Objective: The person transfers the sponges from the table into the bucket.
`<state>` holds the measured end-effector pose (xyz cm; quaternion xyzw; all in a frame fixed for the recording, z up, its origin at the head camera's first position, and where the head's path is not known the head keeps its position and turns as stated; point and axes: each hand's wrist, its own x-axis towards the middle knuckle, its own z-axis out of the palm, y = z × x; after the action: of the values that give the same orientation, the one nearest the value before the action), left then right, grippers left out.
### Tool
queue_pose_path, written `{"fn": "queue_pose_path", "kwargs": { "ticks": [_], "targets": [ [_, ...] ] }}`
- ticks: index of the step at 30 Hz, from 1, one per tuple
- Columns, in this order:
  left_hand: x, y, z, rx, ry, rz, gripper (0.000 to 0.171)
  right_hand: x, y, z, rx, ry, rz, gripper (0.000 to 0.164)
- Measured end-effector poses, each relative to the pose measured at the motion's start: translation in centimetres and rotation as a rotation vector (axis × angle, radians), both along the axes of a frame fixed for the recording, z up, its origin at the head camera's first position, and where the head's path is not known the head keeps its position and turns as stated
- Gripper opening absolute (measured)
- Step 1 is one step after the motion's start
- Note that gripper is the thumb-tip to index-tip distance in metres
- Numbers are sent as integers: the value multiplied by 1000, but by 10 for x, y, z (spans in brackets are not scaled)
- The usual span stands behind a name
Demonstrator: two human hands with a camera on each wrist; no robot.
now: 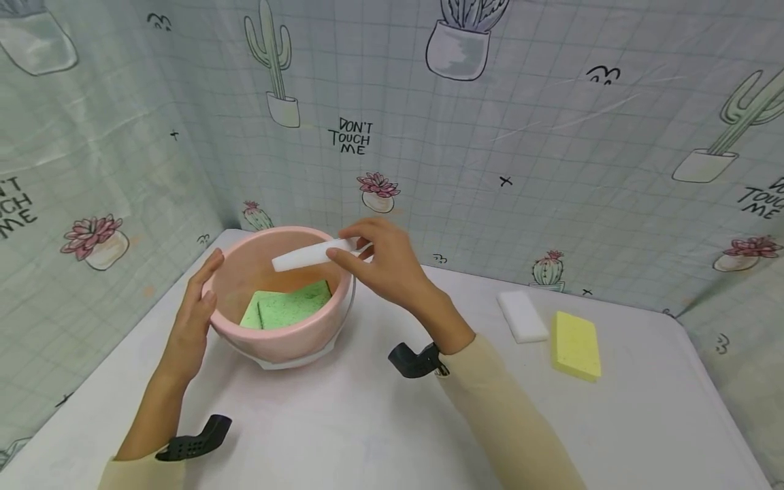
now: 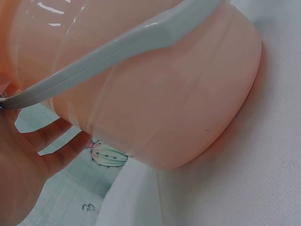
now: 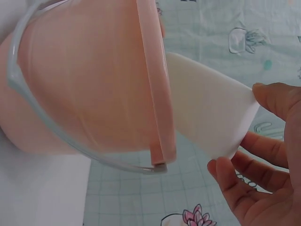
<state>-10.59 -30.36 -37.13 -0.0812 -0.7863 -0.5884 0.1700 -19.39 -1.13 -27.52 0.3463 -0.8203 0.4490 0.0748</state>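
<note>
A pink bucket with a pale grey handle stands at the table's left. Against the bucket's left side rests my left hand, its fingers fairly straight along the outer wall in the left wrist view. My right hand pinches a white sponge block by one end, between thumb and fingers. That block is tilted over the bucket's opening, and in the right wrist view the rim hides part of the white sponge. Inside the bucket lie green sponges, apparently two, one overlapping the other.
On the right of the white table lie another white sponge block and a yellow sponge, side by side. A cactus-print cloth rises behind the table and along its sides.
</note>
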Motion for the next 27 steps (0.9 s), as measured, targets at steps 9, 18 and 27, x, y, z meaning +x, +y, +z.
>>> {"fn": "queue_pose_path", "kwargs": {
  "ticks": [9, 18, 27],
  "targets": [
    [0, -2, 0, -3, 5, 3, 54, -3, -25, 8, 212, -1, -30, 38],
    [-1, 0, -1, 1, -1, 1, 54, -2, -50, 11, 440, 18, -109, 43],
    [-1, 0, -1, -5, 8, 0, 53, 1, -67, 4, 524, 53, -198, 45]
  ]
}}
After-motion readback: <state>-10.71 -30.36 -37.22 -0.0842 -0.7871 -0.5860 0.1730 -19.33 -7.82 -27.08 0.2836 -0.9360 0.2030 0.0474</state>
